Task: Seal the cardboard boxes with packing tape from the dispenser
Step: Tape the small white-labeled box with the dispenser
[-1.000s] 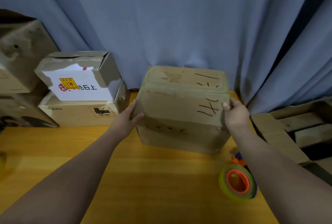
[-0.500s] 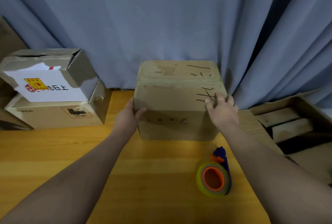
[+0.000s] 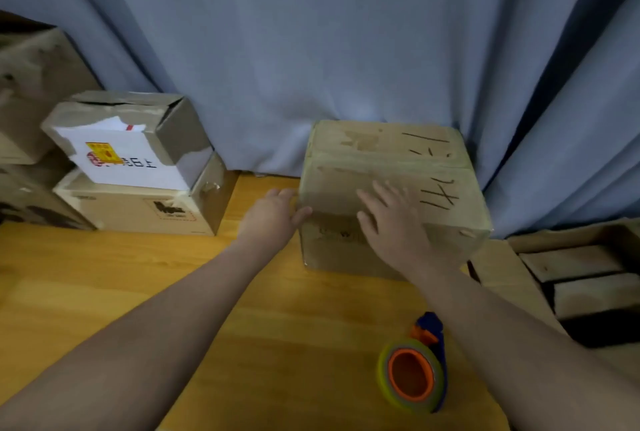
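Brown cardboard box (image 3: 388, 143): closed, with black handwritten strokes on the top, it stands on the yellow wooden table (image 3: 173, 257) at the far edge, against the blue-grey curtain (image 3: 311, 50).
Right hand (image 3: 391, 223): lies flat over the near top edge of the box, fingers straight and spread apart, holding nothing.
Left hand (image 3: 273, 219): braces the left near corner of the box, thumb on the front face, the other fingers together along the left side, nearly straight.
Tape dispenser (image 3: 412, 375): a yellow-green roll on an orange core with a blue handle, it lies on the table in front of the box, apart from it, and no hand touches it.
Other boxes: two stacked worn cardboard boxes (image 3: 138, 202) stand to the left of the box; an open carton (image 3: 588, 278) is just to its right.
Done, as I judge: the box is placed and its flaps are pressed shut. A pale shiny strip crosses the top, but I cannot tell if it is fresh tape.
Left to do: to take the dispenser, to pull tape along the seam, to cut it, then the other boxes.
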The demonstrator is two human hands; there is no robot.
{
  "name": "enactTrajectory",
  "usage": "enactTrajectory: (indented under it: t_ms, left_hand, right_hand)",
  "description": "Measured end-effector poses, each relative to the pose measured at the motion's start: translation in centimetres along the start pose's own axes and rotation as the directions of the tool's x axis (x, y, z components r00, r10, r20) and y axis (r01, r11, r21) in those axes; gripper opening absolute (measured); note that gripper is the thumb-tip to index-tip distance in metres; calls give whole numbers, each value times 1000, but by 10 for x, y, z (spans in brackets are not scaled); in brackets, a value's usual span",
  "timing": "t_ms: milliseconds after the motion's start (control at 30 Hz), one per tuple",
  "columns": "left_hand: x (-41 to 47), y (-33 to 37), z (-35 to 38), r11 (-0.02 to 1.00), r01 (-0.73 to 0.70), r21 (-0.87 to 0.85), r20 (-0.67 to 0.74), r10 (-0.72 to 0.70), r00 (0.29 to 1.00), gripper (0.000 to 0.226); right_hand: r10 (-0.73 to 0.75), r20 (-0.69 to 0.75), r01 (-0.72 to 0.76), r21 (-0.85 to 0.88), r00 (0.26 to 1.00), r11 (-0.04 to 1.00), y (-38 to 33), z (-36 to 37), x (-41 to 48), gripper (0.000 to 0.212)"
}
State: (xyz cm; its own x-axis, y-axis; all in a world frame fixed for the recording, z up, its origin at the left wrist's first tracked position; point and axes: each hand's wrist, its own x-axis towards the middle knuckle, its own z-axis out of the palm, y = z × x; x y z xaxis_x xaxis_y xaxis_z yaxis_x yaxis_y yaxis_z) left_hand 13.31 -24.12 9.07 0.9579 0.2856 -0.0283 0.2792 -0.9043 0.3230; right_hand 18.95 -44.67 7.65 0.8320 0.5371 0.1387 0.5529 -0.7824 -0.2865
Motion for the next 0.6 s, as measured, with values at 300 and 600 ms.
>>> enactTrajectory:
  t_ms: [300, 600]
  left_hand:
    - [-19, -118, -71, 995, -18, -100, -254, -8, 967, 42]
    - [44, -285, -158, 978, 99, -183, -431, -171, 886, 56]
  right_hand:
    - [-187, 21, 173, 290, 982, 941, -131, 25, 51, 43]
    - [-56, -96, 98, 519, 994, 849, -271, 70, 162, 56]
